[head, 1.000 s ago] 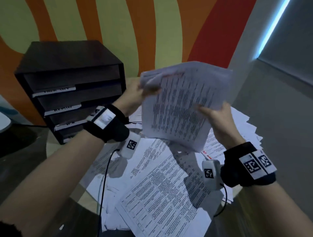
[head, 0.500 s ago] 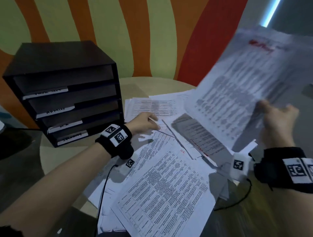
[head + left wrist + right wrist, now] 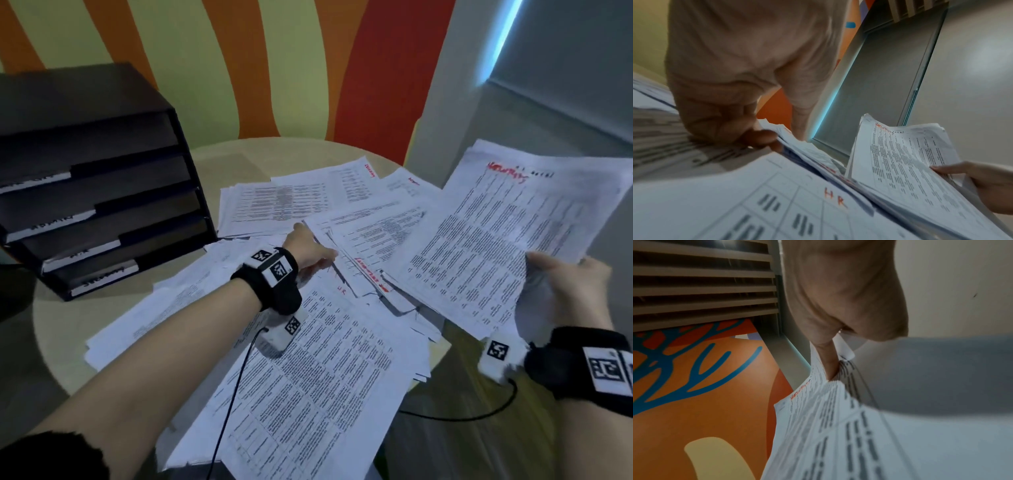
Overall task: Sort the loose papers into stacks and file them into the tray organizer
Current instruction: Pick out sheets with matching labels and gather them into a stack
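My right hand (image 3: 568,291) grips a sheaf of printed sheets (image 3: 507,240) by its near edge, out at about 3 o'clock and lifted clear of the surface (image 3: 58,329). I judge I'm holding it aside as a stack being gathered, so new pages of the same kind can be laid on it; its top page carries a red handwritten heading I cannot read. From the right wrist view, a finger (image 3: 826,356) is tucked between the pages, probably to keep the bundle from splaying.

My left hand (image 3: 305,250) is down in the middle of the loose papers (image 3: 308,370), fingers curled at the edge of a small pile (image 3: 373,246) as if to lift or slide a page; whether it pinches a sheet or only presses on one I cannot tell. A sheet just beside it is marked "HR" (image 3: 835,198) in red.

The tray organizer (image 3: 92,192) stands at 10 o'clock, dark, with four labelled slots. Each seems to hold nothing but shadow, though their depths are hidden. So sorting looks early: most papers lie spread from 12 to 6 o'clock.
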Tool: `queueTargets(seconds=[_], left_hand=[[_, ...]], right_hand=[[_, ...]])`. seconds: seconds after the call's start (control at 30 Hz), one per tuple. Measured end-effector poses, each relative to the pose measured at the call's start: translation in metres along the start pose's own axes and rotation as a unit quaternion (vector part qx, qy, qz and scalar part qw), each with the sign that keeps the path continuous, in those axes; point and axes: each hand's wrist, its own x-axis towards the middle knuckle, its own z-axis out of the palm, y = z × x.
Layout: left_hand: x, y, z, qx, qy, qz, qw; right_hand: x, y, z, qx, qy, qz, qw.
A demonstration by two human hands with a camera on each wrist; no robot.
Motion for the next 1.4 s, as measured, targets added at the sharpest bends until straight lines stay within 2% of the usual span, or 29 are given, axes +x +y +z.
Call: queueTargets(seconds=[0.07,0.13,0.2,0.23,0.3,0.4,0.43,0.47,0.53,0.7,0.77,0.87,0.93,1.03,1.1,1.17,1.2,1.3,1.4], left_hand=[[0.000,0.003,0.005,0.024,0.052,0.005,0.998],[-0.004,0.009,0.011,0.103,0.107,0.048,0.988],[-0.010,0.019,0.019,0.154,0.115,0.104,0.976],[-0.012,0.024,0.024,0.171,0.096,0.135,0.971],[-0.017,0.034,0.037,0.230,0.009,0.220,0.948],[-0.023,0.043,0.058,0.400,-0.114,0.322,0.850],[-0.023,0.044,0.065,0.437,-0.129,0.333,0.826],[-0.023,0.044,0.070,0.454,-0.132,0.339,0.813],[-0.023,0.043,0.077,0.446,-0.114,0.355,0.814],[-0.024,0.042,0.062,0.337,-0.063,0.427,0.837],[-0.021,0.038,0.042,0.279,-0.047,0.402,0.871],[-0.017,0.019,-0.002,0.142,-0.043,0.278,0.949],[-0.015,0.001,-0.035,0.113,0.000,0.204,0.972],[-0.003,-0.034,-0.075,0.051,0.071,0.081,0.993],[0.004,-0.052,-0.085,-0.087,0.108,-0.021,0.990],[0.004,-0.058,-0.088,-0.228,0.124,-0.094,0.961],[0.002,-0.057,-0.088,-0.256,0.121,-0.115,0.952],[-0.005,-0.055,-0.086,-0.289,0.110,-0.093,0.946],[-0.005,-0.056,-0.084,-0.245,0.109,-0.080,0.960]], right_hand=[[-0.001,0.000,-0.001,-0.004,0.002,-0.002,1.000],[0.001,0.002,-0.003,0.003,0.001,-0.003,1.000],[0.006,0.006,-0.008,0.009,0.001,-0.004,1.000],[0.011,0.009,-0.012,0.007,0.006,-0.003,1.000],[0.019,0.014,-0.017,0.006,0.008,0.004,1.000],[0.023,0.018,-0.021,0.003,-0.002,0.001,1.000],[0.022,0.018,-0.022,0.004,-0.002,0.000,1.000],[0.020,0.017,-0.022,0.003,-0.003,-0.002,1.000],[0.018,0.015,-0.022,-0.001,-0.004,0.001,1.000],[0.012,0.010,-0.021,0.007,0.001,-0.002,1.000],[0.009,0.006,-0.021,0.016,0.004,-0.006,1.000],[-0.001,-0.007,-0.019,0.015,0.006,-0.015,1.000],[-0.005,-0.012,-0.017,0.022,0.009,-0.022,0.999],[-0.008,-0.014,-0.009,0.037,0.010,-0.018,0.999],[-0.007,-0.009,-0.001,0.063,-0.002,-0.021,0.998],[-0.016,-0.010,0.011,0.053,-0.030,-0.019,0.998],[-0.019,-0.010,0.016,0.042,-0.035,-0.019,0.998],[-0.030,-0.013,0.030,0.006,-0.059,-0.020,0.998],[-0.041,-0.014,0.040,-0.003,-0.072,-0.006,0.997]])
